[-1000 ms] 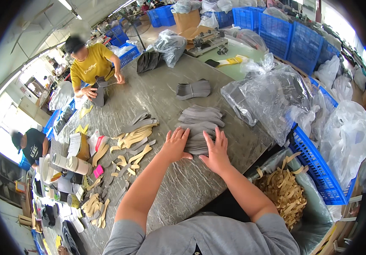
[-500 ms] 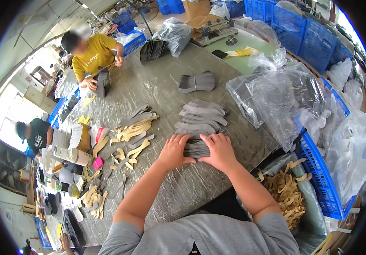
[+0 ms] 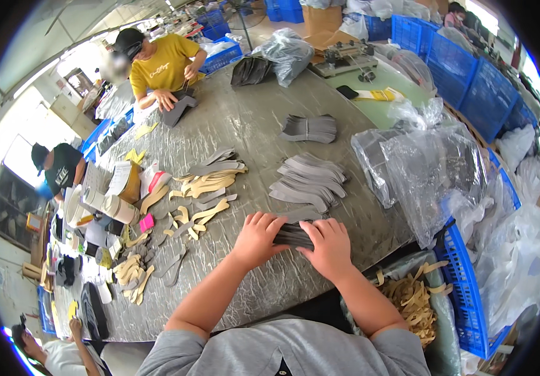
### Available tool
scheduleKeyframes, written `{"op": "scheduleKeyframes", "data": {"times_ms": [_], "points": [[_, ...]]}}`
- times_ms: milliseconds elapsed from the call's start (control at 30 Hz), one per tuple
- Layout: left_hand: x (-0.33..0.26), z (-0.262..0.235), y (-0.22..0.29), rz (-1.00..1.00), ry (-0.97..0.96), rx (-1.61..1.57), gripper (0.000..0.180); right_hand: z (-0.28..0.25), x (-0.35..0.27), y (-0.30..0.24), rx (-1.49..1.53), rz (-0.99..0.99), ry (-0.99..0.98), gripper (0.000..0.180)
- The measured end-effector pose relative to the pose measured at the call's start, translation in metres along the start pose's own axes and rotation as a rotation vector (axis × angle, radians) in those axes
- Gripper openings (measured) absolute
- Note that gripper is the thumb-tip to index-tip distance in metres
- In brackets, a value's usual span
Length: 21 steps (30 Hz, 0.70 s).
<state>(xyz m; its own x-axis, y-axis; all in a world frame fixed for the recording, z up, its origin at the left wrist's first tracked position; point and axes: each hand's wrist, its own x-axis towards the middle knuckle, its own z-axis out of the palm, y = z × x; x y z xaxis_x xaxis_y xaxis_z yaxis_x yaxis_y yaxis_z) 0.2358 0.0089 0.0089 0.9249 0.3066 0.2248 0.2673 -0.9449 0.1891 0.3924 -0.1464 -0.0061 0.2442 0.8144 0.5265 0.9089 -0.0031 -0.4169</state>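
Note:
Between my two hands is a small stack of dark grey cut fabric pieces [image 3: 293,235] on the table. My left hand [image 3: 259,240] closes on its left end, and my right hand [image 3: 328,246] grips the right end, thumbs toward me. Just beyond, a fanned pile of grey curved strips [image 3: 309,178] lies on the tabletop, its near strips reaching up to the stack. Farther off sits a grey bundle [image 3: 309,128] with a thin band around its middle. The stack's ends are partly hidden under my fingers.
Beige and grey strips [image 3: 210,182] are scattered to the left, near white tubs [image 3: 119,208]. Clear plastic bags [image 3: 433,175] cover the right side. By the table edge stand a blue crate [image 3: 464,282] and a bag of beige scraps [image 3: 411,307]. A co-worker in yellow [image 3: 166,66] handles dark pieces across the table.
My view has shifted slightly. The stack in my hands has come nearer to me, more apart from the fanned pile. The co-worker in yellow has lowered the dark pieces.

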Motion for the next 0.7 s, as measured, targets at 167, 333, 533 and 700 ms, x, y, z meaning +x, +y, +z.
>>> {"op": "scheduleKeyframes", "data": {"times_ms": [167,333,533,700], "points": [[-0.035,-0.007,0.008,-0.047,-0.002,-0.153,0.072,0.001,-0.022,-0.018,0.09,0.107,-0.18,0.075],[-0.067,0.014,0.007,-0.052,0.134,-0.366,0.069,0.011,-0.037,-0.019,0.151,0.137,-0.209,0.082],[-0.079,0.016,0.006,0.028,0.174,-0.458,0.059,0.007,-0.036,-0.025,0.052,0.047,-0.252,0.09],[-0.087,0.018,0.0,-0.143,0.167,-0.577,0.029,0.02,-0.05,-0.026,0.18,0.076,-0.256,0.097]]}}
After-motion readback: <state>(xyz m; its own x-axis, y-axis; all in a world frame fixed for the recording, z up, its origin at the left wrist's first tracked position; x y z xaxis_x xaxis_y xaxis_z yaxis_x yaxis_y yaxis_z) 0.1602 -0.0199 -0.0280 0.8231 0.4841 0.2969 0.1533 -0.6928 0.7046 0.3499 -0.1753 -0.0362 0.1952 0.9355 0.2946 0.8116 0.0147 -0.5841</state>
